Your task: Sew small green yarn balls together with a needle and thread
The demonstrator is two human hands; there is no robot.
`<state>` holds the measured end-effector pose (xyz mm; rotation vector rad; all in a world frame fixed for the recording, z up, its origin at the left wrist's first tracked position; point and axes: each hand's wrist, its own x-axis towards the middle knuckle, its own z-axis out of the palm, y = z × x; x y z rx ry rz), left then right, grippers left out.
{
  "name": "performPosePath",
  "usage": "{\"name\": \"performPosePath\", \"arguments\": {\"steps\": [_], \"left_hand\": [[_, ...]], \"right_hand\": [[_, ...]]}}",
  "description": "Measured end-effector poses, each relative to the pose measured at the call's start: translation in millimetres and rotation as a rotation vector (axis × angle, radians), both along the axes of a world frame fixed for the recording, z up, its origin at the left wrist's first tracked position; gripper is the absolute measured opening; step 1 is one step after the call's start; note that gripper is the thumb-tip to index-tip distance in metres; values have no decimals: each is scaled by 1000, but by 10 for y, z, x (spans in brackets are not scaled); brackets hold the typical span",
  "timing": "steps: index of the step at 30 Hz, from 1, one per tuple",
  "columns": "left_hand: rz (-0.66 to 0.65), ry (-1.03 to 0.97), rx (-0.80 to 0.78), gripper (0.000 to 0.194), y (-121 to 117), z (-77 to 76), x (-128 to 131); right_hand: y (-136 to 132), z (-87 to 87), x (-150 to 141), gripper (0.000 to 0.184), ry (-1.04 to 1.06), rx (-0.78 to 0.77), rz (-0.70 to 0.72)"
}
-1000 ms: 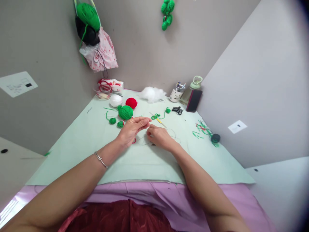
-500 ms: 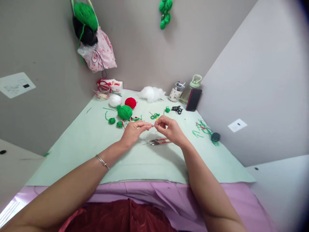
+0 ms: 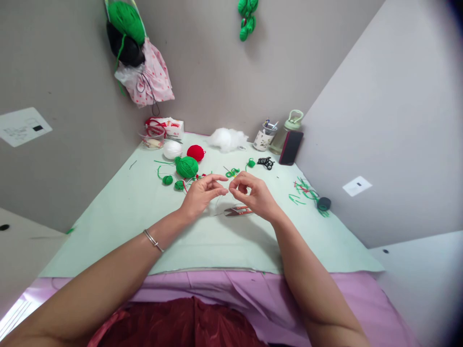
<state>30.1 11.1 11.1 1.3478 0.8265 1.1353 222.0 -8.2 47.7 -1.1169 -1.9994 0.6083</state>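
My left hand is raised over the table, index finger lifted away from the thumb, nothing visible between them. Close beside it, my right hand pinches thumb and index finger together on what looks like a fine white thread, hard to see at the fingertips. Thin pale thread hangs in a loop just below the hands. Under my right hand lie orange-handled thread snips, their blades pointing left and the handles partly hidden. Beyond the hands are small green crocheted pieces and green yarn bits.
Balls of green, red and white yarn sit at the back left. White stuffing, a pen cup, a bottle and a phone line the back. Yarn scraps and black tape lie right.
My fingertips have come slightly apart. The left index finger has lifted off the thumb, while the right hand keeps its pinch and shifts a little left.
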Motion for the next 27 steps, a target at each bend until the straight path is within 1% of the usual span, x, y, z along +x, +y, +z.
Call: {"name": "performPosePath", "arguments": {"steps": [6, 12, 15, 17, 22, 25, 27], "left_hand": [[-33, 1, 13, 28, -6, -26, 20], [-38, 23, 36, 22, -6, 0, 33], [-37, 52, 32, 20, -3, 5, 25], [-38, 54, 19, 21, 5, 3, 21], [26, 10, -8, 27, 36, 10, 16], [47, -43, -31, 28, 42, 27, 6], [48, -76, -51, 25, 29, 42, -3]], "right_hand": [[19, -12, 12, 15, 22, 15, 9], [8, -18, 6, 17, 28, 0, 16], [2, 0, 11, 18, 68, -20, 35], [13, 13, 27, 18, 135, -51, 24], [86, 8, 95, 22, 323, -168, -85], [114, -16, 100, 25, 332, -208, -97], [110, -32, 77, 25, 281, -233, -83]]}}
